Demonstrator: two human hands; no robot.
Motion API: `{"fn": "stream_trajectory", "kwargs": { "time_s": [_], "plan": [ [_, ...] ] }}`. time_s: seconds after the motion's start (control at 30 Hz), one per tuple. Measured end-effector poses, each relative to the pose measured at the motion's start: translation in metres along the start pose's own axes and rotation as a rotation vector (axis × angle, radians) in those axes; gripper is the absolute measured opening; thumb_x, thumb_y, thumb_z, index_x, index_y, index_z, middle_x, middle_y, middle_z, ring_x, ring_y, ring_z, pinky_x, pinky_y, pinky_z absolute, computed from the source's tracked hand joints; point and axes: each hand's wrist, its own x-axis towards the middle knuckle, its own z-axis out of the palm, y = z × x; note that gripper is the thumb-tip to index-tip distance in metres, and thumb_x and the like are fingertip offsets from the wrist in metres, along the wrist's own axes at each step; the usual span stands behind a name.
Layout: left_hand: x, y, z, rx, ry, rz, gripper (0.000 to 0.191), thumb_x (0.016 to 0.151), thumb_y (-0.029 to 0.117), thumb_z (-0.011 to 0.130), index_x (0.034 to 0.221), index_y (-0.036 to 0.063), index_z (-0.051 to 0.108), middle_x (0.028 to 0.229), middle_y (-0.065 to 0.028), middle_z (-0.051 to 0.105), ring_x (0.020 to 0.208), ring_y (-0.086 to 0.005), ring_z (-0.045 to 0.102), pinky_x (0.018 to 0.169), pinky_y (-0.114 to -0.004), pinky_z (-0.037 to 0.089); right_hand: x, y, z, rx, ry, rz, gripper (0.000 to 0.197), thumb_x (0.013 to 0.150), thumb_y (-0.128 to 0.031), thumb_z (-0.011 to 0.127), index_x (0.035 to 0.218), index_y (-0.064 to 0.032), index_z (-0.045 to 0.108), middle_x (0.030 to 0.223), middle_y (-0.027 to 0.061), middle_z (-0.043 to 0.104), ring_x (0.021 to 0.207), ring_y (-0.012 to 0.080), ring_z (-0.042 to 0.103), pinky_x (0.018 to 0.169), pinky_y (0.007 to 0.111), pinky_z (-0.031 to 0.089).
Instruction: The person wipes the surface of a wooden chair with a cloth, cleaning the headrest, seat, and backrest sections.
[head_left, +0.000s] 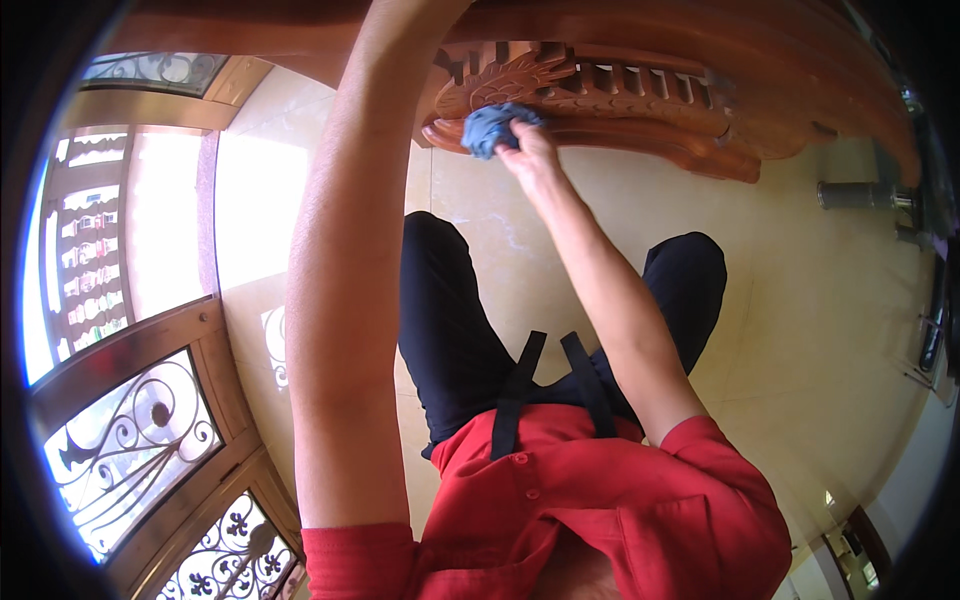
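Observation:
My right hand (534, 156) grips a crumpled blue cloth (486, 129). The cloth is at the lower part of a carved reddish-brown wooden piece of furniture (637, 105), just below a fan-like carved ornament (499, 84). Whether it presses on the wood cannot be made out for certain. Beside the ornament runs a row of short slots cut through the wood. My left arm stretches up past the top edge of the picture, so the left hand is out of view. A broad polished wooden edge (637, 26) spans the top.
Pale, glossy floor tiles (780, 315) lie around my bent legs. On the left stands a bronze-coloured metal door (221, 375) with scrollwork panels, and bright daylight comes through the opening. A dark cylindrical object (855, 196) is at the right.

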Motion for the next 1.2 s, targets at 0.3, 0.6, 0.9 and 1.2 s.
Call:
{"fn": "stream_trajectory", "kwargs": {
  "time_s": [0.3, 0.6, 0.9, 1.2],
  "plan": [
    [0.03, 0.007, 0.022, -0.021, 0.024, 0.111, 0.049, 0.083, 0.041, 0.058, 0.111, 0.0008, 0.061, 0.104, -0.0179, 0.064, 0.094, -0.0265, 0.061, 0.087, -0.035, 0.045, 0.078, 0.004, -0.021, 0.196, -0.106, 0.239, 0.024, 0.095, -0.012, 0.035, 0.104, -0.0017, 0.055, 0.093, 0.0157, 0.063, 0.072, 0.0252, 0.062, 0.069, 0.037, 0.055],
    [0.014, 0.011, 0.007, -0.023, 0.04, 0.05, 0.05, 0.084, 0.039, 0.059, 0.114, -0.0016, 0.059, 0.108, -0.0186, 0.062, 0.097, -0.0264, 0.059, 0.091, -0.033, 0.043, 0.085, -0.215, -0.127, -0.068, 0.06, -0.319, 0.013, 0.09, -0.011, 0.048, 0.099, -0.0104, 0.057, 0.094, 0.003, 0.061, 0.087, 0.0174, 0.058, 0.073, 0.037, 0.052],
    [0.008, 0.021, 0.015, -0.143, 0.021, 0.055, 0.048, 0.083, 0.034, 0.061, 0.116, -0.0018, 0.058, 0.108, -0.0184, 0.061, 0.1, -0.0259, 0.058, 0.091, -0.032, 0.042, 0.059, -0.342, -0.196, -0.239, 0.688, -0.664, 0.036, 0.08, -0.017, 0.064, 0.115, -0.0125, 0.057, 0.108, 0.0028, 0.061, 0.097, 0.0189, 0.059, 0.077, 0.041, 0.05],
    [0.029, 0.001, 0.023, -0.099, 0.03, 0.079, 0.05, 0.082, 0.035, 0.062, 0.115, -0.0018, 0.058, 0.111, -0.0192, 0.06, 0.103, -0.0274, 0.057, 0.093, -0.032, 0.041, -0.024, -0.324, -0.125, -0.212, 0.345, -1.25, 0.051, 0.08, 0.007, 0.058, 0.127, -0.0057, 0.042, 0.112, 0.0092, 0.054, 0.094, 0.0215, 0.055, 0.084, 0.036, 0.047]
  ]
}}
